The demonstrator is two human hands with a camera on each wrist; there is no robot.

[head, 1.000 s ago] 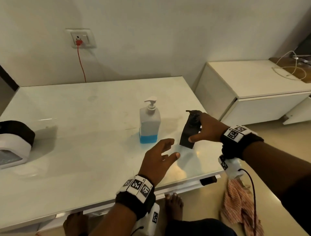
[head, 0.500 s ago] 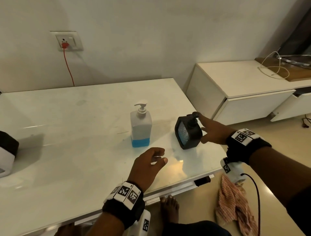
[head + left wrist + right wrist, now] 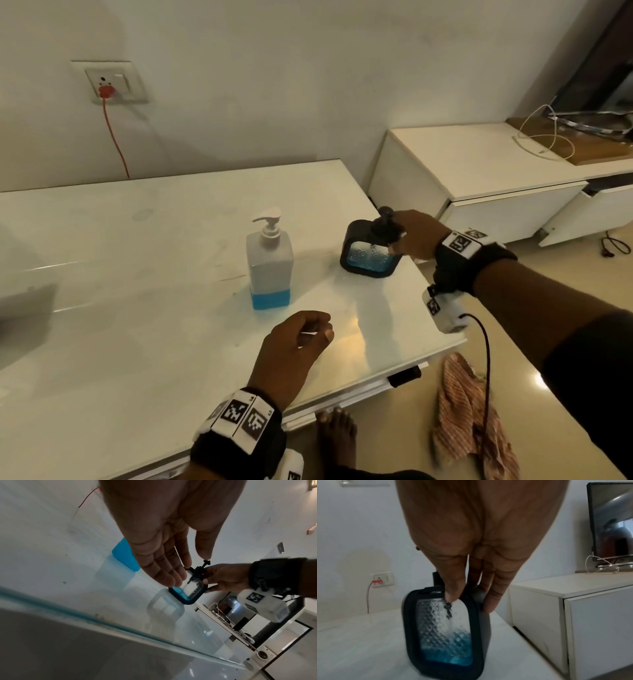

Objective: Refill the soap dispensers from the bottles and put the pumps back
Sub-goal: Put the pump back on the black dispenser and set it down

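Observation:
A white pump bottle (image 3: pixel 270 263) with a little blue soap at its bottom stands mid-table, pump on. To its right stands a black dispenser (image 3: pixel 368 255) with a clear patterned window, partly filled with blue soap, its black pump (image 3: pixel 385 222) in place. My right hand (image 3: pixel 394 234) grips the dispenser's top right corner beside the pump; in the right wrist view its fingers (image 3: pixel 453 589) wrap the dispenser (image 3: pixel 447 628) from above. My left hand (image 3: pixel 322 329) hovers over the table nearer me, fingers loosely curled and holding nothing. In the left wrist view the dispenser (image 3: pixel 187 589) shows past those fingers (image 3: pixel 169 572).
The white table's right edge (image 3: pixel 442 318) runs close to the dispenser. A low white cabinet (image 3: pixel 479 171) with a cable and a screen stands further right. A striped cloth (image 3: pixel 466 411) lies on the floor. A red plug (image 3: pixel 105 90) sits in the wall socket.
My right hand has turned the black dispenser from edge-on to window-facing and it now stands upright on the table. My left hand has drawn back and its fingers have curled.

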